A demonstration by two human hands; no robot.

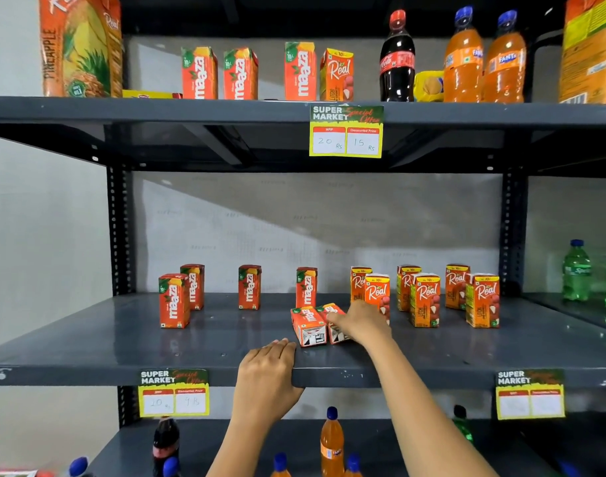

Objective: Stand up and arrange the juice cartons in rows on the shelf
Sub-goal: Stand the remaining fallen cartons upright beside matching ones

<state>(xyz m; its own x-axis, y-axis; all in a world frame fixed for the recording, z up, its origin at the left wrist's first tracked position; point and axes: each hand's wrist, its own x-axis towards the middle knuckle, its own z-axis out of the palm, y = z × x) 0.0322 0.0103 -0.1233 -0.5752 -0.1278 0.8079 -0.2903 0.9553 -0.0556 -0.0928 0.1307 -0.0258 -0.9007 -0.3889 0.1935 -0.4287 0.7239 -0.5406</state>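
Observation:
On the grey middle shelf [122, 339] two Maaza cartons lie flat side by side: one [307, 326] on the left, another [332, 321] on the right. My right hand [360, 321] reaches over and grips the right lying carton. My left hand [269, 370] rests flat on the shelf's front edge, holding nothing. Several Maaza cartons stand upright on the left, such as those at the front left [174, 301] and centre [249, 287]. Several Real cartons [425, 299] stand in pairs on the right.
The upper shelf [157, 110] holds more cartons, a cola bottle [397, 56] and two orange soda bottles [484, 60]. Green bottles [576, 270] stand at far right. Price tags [346, 130] hang from shelf edges. Bottles [332, 442] stand on the lower shelf.

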